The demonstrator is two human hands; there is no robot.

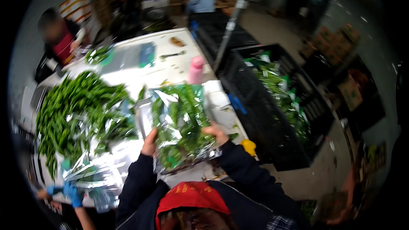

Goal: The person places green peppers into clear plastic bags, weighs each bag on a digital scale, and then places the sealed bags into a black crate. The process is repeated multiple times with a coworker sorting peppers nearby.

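A clear plastic bag of green peppers [179, 123] lies between my two hands, above the near right part of the white table. My left hand [149, 143] grips its left edge, fingers mostly hidden behind the film. On the opposite edge, my right hand [216, 133] is closed around the bag's side. Under the bag's left side shows part of a shiny metal surface [145, 113]. To the left spreads a large heap of loose green peppers [72, 110], with clear film over its near part.
A co-worker's blue-gloved hand [73, 194] touches clear bags at the lower left. Another person [59, 42] stands at the far left. A pink bottle [196, 70] stands beyond my bag. Right of the table, a large black crate [277, 145] holds bagged peppers. A metal post [230, 27] rises nearby.
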